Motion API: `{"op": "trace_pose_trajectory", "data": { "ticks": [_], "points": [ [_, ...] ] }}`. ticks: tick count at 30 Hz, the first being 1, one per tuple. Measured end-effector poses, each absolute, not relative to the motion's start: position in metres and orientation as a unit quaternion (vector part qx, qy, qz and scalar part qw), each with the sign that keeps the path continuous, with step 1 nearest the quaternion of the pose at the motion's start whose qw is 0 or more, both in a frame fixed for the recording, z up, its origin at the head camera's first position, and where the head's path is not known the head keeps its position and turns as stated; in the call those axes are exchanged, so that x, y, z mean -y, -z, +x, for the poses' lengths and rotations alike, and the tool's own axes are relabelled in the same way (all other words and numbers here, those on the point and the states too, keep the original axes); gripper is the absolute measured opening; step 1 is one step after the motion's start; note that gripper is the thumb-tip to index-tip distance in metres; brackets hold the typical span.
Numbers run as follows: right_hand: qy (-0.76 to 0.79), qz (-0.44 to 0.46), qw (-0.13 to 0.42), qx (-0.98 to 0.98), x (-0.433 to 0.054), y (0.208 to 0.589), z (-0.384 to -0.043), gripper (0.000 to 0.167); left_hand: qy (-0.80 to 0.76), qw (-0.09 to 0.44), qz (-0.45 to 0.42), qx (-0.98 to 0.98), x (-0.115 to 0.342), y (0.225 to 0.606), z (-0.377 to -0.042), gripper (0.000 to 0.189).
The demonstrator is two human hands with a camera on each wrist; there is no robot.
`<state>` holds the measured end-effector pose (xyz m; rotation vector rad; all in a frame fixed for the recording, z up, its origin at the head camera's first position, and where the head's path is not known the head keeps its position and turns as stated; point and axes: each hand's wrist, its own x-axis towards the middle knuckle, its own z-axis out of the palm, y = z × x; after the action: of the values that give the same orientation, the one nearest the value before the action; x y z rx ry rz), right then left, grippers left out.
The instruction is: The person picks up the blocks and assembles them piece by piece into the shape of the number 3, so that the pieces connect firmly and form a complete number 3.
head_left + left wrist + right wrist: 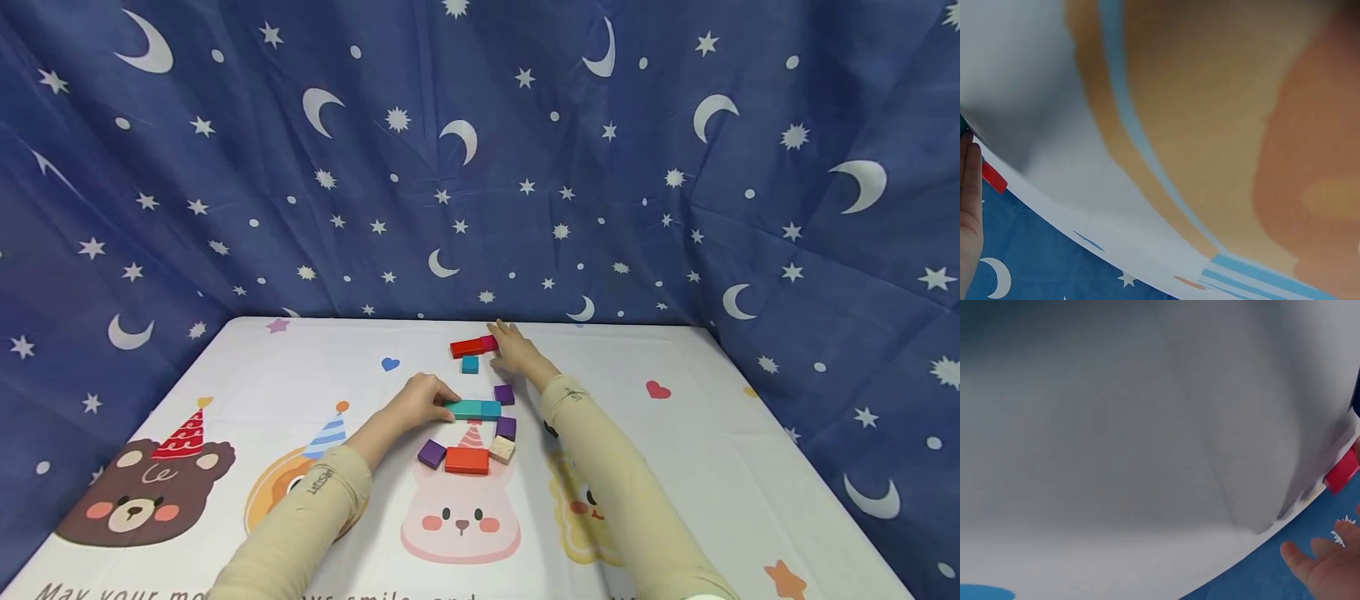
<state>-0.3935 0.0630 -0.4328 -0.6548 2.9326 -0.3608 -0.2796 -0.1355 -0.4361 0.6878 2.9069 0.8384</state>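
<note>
In the head view my left hand [417, 402] pinches the left end of a long teal block [465, 409] between thumb and fingers. A blue block [491, 410] sits against its right end. Farther back, my right hand [514, 350] has its fingers extended beside a pink-red block [488, 342], which touches the end of a long red block [467, 347]. In the right wrist view the fingers [1297, 559] are spread apart, near the pink-red block [1342, 470]. The left wrist view shows only part of the left hand [969, 212], with a red block [994, 177] beyond it.
A small blue block [470, 365] lies before the red pair. Purple blocks [504, 395], a cream block [502, 450] and a nearer red block [467, 461] surround the teal one. The printed white cloth [630, 500] meets a blue curtain [480, 167] behind.
</note>
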Motion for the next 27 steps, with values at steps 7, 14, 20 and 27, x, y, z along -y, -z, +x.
{"op": "trace_pose_trajectory", "data": {
  "ticks": [7, 14, 20, 27],
  "points": [
    [0.120, -0.239, 0.106, -0.958, -0.067, 0.440, -0.395, 0.070, -0.268, 0.025, 0.218, -0.938, 0.131, 0.440, -0.279, 0.029],
    [0.116, -0.224, 0.096, -0.963, -0.069, 0.440, -0.396, 0.058, -0.270, 0.026, 0.217, -0.938, 0.129, 0.439, -0.280, 0.029],
    [0.080, -0.247, -0.009, -0.966, -0.075, 0.474, -0.437, 0.025, -0.267, 0.015, 0.221, -0.938, 0.129, 0.438, -0.282, 0.029],
    [0.078, -0.260, -0.036, -0.962, -0.080, 0.505, -0.466, 0.038, -0.268, 0.010, 0.220, -0.938, 0.132, 0.435, -0.278, 0.029]
  ]
}}
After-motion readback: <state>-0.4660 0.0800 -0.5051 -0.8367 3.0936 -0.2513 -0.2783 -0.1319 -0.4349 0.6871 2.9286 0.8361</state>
